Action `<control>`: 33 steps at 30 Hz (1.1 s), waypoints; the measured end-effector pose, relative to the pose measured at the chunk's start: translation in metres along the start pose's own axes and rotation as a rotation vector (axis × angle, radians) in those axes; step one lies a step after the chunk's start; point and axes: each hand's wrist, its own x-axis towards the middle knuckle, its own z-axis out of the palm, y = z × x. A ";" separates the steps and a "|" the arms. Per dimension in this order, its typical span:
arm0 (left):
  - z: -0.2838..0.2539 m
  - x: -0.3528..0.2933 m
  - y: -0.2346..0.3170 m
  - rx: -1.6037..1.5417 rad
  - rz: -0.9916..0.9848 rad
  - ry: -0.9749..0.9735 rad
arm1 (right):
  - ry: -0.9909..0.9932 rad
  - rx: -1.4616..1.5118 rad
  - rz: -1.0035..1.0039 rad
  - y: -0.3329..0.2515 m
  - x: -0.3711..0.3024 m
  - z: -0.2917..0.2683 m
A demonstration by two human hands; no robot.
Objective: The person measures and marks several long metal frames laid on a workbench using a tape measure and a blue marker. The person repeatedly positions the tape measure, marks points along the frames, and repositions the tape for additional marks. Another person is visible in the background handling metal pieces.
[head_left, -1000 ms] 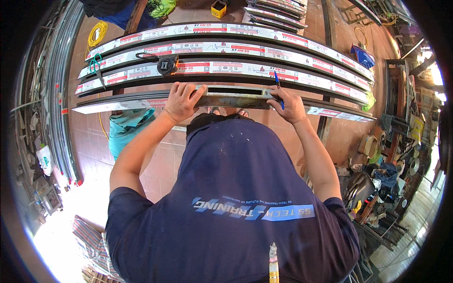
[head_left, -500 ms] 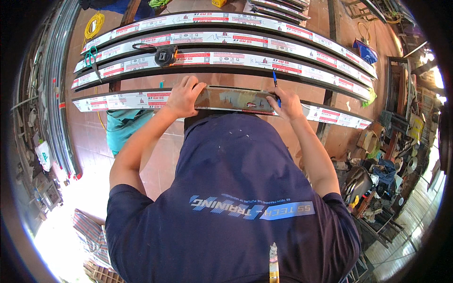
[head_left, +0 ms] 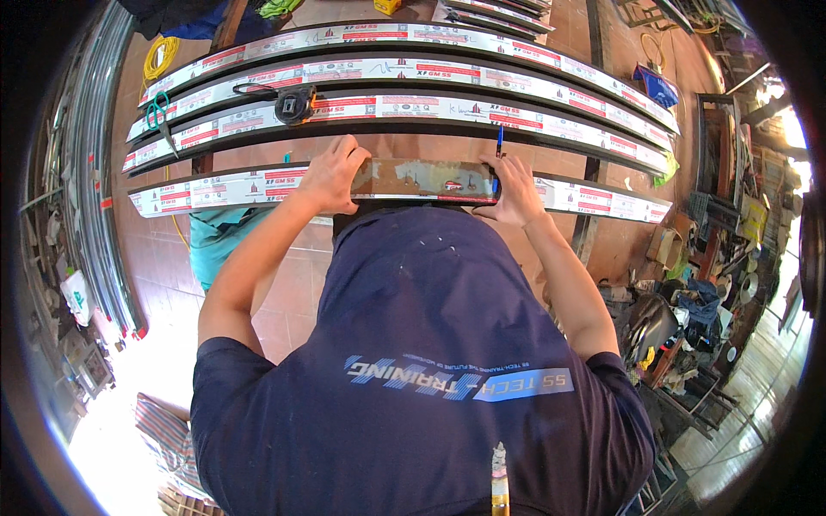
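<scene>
Head view, looking down: two bare hands, one plate (head_left: pixel 422 178), one pen (head_left: pixel 500 139), one tape measure (head_left: pixel 294 105), one pair of scissors (head_left: pixel 163 126) and four long bars lying side by side, three far bars (head_left: pixel 413 106) and one near bar (head_left: pixel 241 184). The plate is flat, oblong and brown, its face worn and blotched, with a small red and white mark right of its middle. It lies lengthwise along the near bar, hiding that bar's middle. The left hand (head_left: pixel 334 176) grips the plate's left end; the right hand (head_left: pixel 516 191) grips its right end, with the blue pen upright among its fingers. Both hands cover the plate's ends. The bars wear white and red film. The black tape measure sits left of centre on the far bars, covering part of their film; the teal-handled scissors lie across their left ends. A teal cloth (head_left: pixel 219 245) shows below the near bar, partly hidden by the left forearm. A yellow coil (head_left: pixel 161 57) lies at upper left.
</scene>
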 end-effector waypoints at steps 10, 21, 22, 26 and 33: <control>0.009 0.049 0.064 0.217 0.173 0.012 | 0.096 0.049 -0.012 0.004 0.001 0.006; 0.050 0.065 0.072 0.096 0.201 0.181 | 0.185 0.159 0.010 -0.002 0.000 0.004; 0.050 0.065 0.072 0.086 0.201 0.189 | 0.234 0.222 0.043 -0.006 -0.002 0.004; 0.052 0.066 0.070 0.066 0.195 0.172 | 0.355 0.457 0.137 -0.021 -0.011 0.004; 0.052 0.066 0.070 0.078 0.199 0.188 | 0.282 0.565 0.177 -0.051 -0.010 0.007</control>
